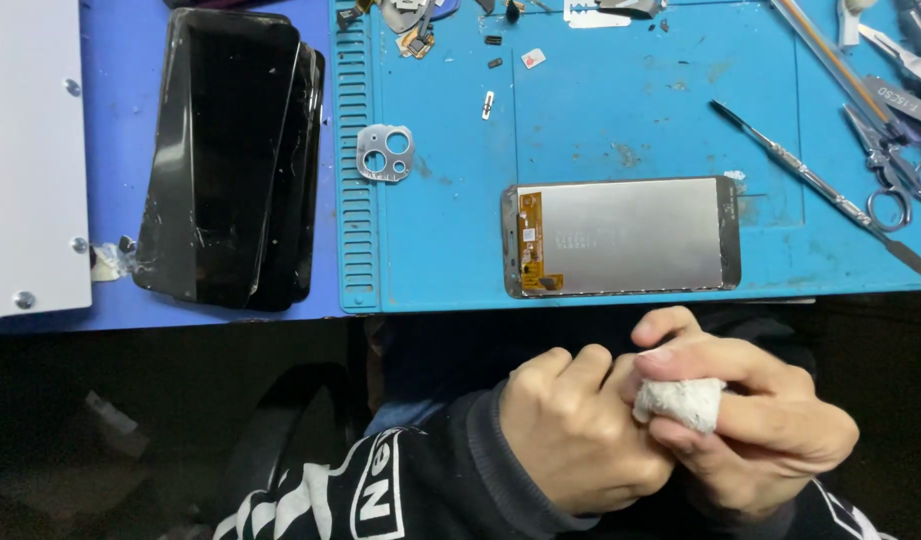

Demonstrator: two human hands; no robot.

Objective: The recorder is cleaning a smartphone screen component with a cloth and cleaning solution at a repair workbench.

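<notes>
Both hands were together in the lower centre-right of the frame, below the near edge of the bench. The right hand [755, 420] pinched a small white crumpled cloth wad [678, 402] between thumb and fingers, its grip pressed together on the wad. The left hand [570, 430] was curled closed against the right hand's fingers and touched the wad's left side; whether it held anything could not be told.

Directly above the hands, near the front edge of a bright blue rubber work mat [620, 90], lay a rectangular phone screen panel with a silver-grey back and an orange flex strip at its left end [620, 236]. Its long axis ran left to right. It lay apart from both hands, roughly equally near each, with nothing between.

Further left on the mat sat a small grey metal camera-lens frame with 3 holes [385, 153]. In the upper left lay a stack of black glass phone panels [230, 160]. At the upper right rested a long metal spudger [820, 187] and scissors [895, 175].
</notes>
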